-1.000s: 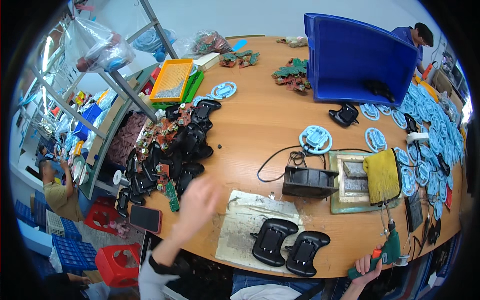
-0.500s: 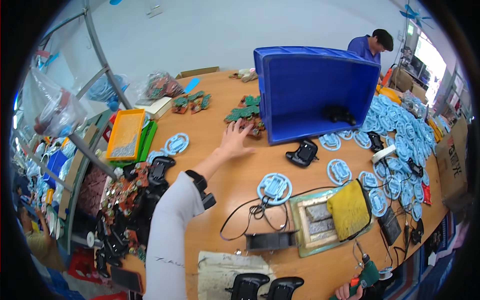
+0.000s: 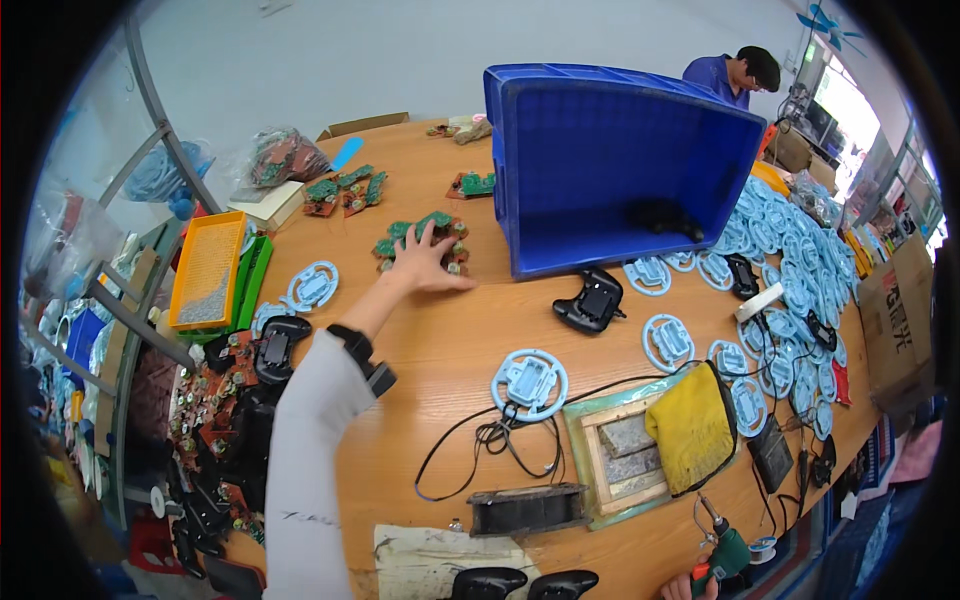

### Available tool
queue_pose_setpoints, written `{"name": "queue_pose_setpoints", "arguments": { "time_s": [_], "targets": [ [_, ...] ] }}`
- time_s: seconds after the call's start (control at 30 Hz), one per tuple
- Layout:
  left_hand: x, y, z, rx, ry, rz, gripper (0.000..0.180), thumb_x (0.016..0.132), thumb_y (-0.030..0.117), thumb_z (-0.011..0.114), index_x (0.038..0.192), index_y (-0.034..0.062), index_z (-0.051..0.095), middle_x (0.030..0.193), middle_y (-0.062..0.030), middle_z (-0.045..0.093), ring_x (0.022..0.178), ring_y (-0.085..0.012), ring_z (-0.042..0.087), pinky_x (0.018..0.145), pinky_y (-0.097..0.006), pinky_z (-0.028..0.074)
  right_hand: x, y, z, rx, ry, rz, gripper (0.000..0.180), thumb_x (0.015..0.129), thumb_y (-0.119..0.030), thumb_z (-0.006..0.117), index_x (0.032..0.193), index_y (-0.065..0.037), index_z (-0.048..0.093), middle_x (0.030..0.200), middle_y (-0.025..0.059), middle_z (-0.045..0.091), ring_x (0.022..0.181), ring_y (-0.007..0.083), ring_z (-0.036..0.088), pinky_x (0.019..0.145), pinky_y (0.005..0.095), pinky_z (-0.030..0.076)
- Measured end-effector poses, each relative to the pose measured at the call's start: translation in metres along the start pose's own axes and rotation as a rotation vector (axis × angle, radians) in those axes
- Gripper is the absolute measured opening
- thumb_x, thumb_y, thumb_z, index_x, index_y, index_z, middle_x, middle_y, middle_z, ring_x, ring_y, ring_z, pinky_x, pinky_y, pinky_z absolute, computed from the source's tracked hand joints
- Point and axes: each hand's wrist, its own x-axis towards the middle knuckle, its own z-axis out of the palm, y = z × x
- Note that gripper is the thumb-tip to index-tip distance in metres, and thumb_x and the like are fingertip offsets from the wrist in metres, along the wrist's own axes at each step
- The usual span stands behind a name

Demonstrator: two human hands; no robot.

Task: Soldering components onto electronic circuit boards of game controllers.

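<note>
My left hand point(image 3: 425, 265) is stretched far across the wooden table point(image 3: 450, 340), fingers spread flat on a small pile of green circuit boards point(image 3: 400, 238) just left of a big blue plastic bin point(image 3: 610, 170). I see nothing gripped in it. At the bottom edge my right hand point(image 3: 685, 587) is only partly in view and closed around a green electric screwdriver point(image 3: 728, 553). A black gamepad shell point(image 3: 592, 300) lies in front of the bin.
Light-blue round plastic parts point(image 3: 530, 383) cover the right side. A yellow cloth point(image 3: 692, 428) sits on a framed tray, with a black box point(image 3: 527, 510) and cables nearby. Black shells and boards pile at the left point(image 3: 225, 420), beside an orange tray point(image 3: 207, 270). A person stands behind the bin point(image 3: 735, 75).
My left arm has swung from the black parts at the near left out to the far circuit-board pile. The view has tilted up. My right hand stays on the screwdriver.
</note>
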Motion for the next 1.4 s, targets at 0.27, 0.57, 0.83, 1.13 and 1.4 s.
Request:
{"name": "queue_pose_setpoints", "arguments": {
  "time_s": [0.27,0.57,0.83,1.13,1.4],
  "targets": [
    [-0.213,0.028,0.013,-0.231,-0.090,0.124,0.110,0.056,0.074,0.066,0.142,0.0162,0.027,0.145,-0.0315,0.002,0.131,-0.0552,0.001,0.099,-0.067,0.013,-0.008,-0.002,-0.007,0.007,-0.063,0.083,0.045,0.093,-0.036,0.043,0.129,-0.012,0.033,0.048,0.0016,0.037,0.036,0.0110,0.034,0.041,0.0270,0.035],
    [-0.444,0.064,-0.015,-0.443,0.160,0.268,0.071,0.073,0.039,0.072,0.132,0.0123,0.043,0.143,-0.0189,0.028,0.132,-0.0404,0.025,0.106,-0.050,0.022,0.005,0.005,0.014,0.107,-0.008,0.032,0.047,0.090,-0.038,0.048,0.128,-0.011,0.038,0.050,0.0034,0.040,0.038,0.0092,0.038,0.038,0.0239,0.032],
    [-0.469,0.153,0.024,-0.274,-0.043,0.641,0.076,0.069,0.064,0.060,0.132,0.0249,0.045,0.144,-0.0149,0.029,0.132,-0.0404,0.023,0.105,-0.060,0.011,0.001,0.014,0.018,0.096,-0.224,0.179,0.052,0.088,-0.037,0.050,0.129,-0.010,0.036,0.123,0.0355,0.045,0.043,0.0133,0.048,0.040,0.0238,0.033],
    [-0.486,0.205,0.057,-0.322,0.098,0.499,0.062,0.077,0.052,0.061,0.129,0.0225,0.048,0.133,-0.0156,0.042,0.129,-0.0431,0.027,0.099,-0.061,0.022,0.000,0.007,0.010,0.102,-0.297,0.144,0.048,0.090,-0.035,0.050,0.126,-0.009,0.035,0.122,0.0353,0.046,0.042,0.0119,0.048,0.041,0.0231,0.034],
    [-0.470,0.192,0.036,-0.523,0.232,0.430,0.048,0.075,0.037,0.070,0.111,0.0081,0.059,0.123,-0.0161,0.051,0.113,-0.0336,0.049,0.094,-0.045,0.039,0.005,0.003,0.016,0.026,-0.238,0.080,0.050,0.093,-0.046,0.042,0.126,-0.009,0.036,0.046,0.0046,0.045,0.030,0.0093,0.036,0.035,0.0216,0.029]
  ]
}}
